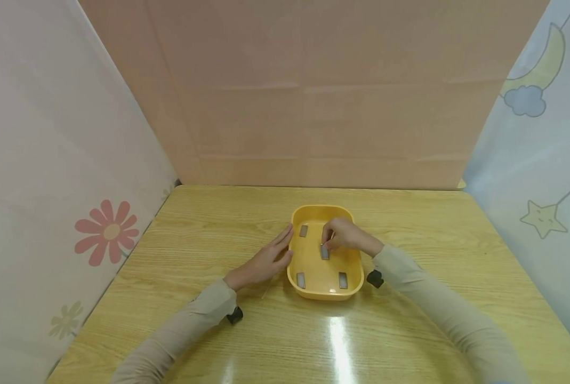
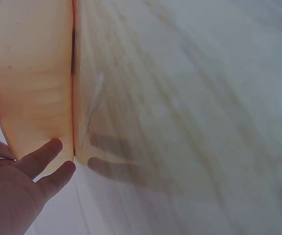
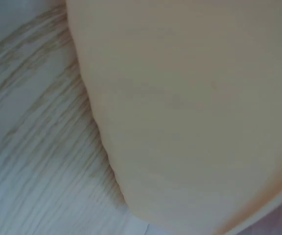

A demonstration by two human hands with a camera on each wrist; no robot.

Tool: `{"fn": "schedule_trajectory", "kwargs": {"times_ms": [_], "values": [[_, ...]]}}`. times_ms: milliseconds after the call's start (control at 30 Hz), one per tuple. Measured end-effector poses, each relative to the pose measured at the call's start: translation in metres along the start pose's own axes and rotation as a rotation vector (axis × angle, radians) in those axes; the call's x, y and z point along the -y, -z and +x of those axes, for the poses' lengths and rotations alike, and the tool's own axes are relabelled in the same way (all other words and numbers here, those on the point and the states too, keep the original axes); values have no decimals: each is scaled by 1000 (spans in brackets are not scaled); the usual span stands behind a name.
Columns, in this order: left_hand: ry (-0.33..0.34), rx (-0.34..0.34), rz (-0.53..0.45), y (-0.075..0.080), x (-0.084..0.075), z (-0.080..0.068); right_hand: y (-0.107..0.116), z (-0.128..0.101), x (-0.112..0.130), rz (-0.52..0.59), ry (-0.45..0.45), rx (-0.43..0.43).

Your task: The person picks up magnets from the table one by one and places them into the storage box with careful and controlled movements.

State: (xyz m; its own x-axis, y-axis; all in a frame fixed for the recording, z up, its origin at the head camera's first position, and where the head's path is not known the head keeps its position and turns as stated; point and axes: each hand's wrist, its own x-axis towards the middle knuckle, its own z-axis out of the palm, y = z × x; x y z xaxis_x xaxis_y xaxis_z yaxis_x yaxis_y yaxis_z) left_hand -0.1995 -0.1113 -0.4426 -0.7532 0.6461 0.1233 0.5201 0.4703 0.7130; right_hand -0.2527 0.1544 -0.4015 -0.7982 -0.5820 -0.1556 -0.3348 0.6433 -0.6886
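left hand point(image 1: 264, 263): flat and open, fingers straight, pressed on left wall of yellow tub point(image 1: 313, 292) | right hand point(image 1: 344, 236): inside tub, pinching small grey block point(image 1: 324, 253) in the middle | other grey blocks point(image 1: 301, 280): lying near the corners | tub: sitting on wooden table point(image 1: 203, 229)

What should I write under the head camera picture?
Right hand pinches a grey piece inside the yellow tub; left hand steadies it.

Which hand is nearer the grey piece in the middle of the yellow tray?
Right. The right hand pinches the middle grey piece inside the yellow tray; the left hand rests outside, against the tray's left wall.
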Motion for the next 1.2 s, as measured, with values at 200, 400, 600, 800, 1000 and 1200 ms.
{"fn": "schedule_trajectory", "kwargs": {"times_ms": [200, 400, 600, 800, 1000, 1200], "values": [[0, 2, -2, 0, 1, 0, -4, 3, -3, -42, -30, -15], [4, 0, -12, 0, 1, 0, -5, 6, -3, -91, -6, -22], [2, -2, -12, 0, 1, 0, -7, 7, -5, -107, 28, -30], [2, -5, -15, 0, 2, 0, -8, 9, -6, -140, 40, -32], [-2, -6, -9, 0, 1, 0, -9, 7, -5, -121, 30, -26], [5, -1, -2, 0, 2, 0, -9, 8, -6, -108, 17, -20]]}}
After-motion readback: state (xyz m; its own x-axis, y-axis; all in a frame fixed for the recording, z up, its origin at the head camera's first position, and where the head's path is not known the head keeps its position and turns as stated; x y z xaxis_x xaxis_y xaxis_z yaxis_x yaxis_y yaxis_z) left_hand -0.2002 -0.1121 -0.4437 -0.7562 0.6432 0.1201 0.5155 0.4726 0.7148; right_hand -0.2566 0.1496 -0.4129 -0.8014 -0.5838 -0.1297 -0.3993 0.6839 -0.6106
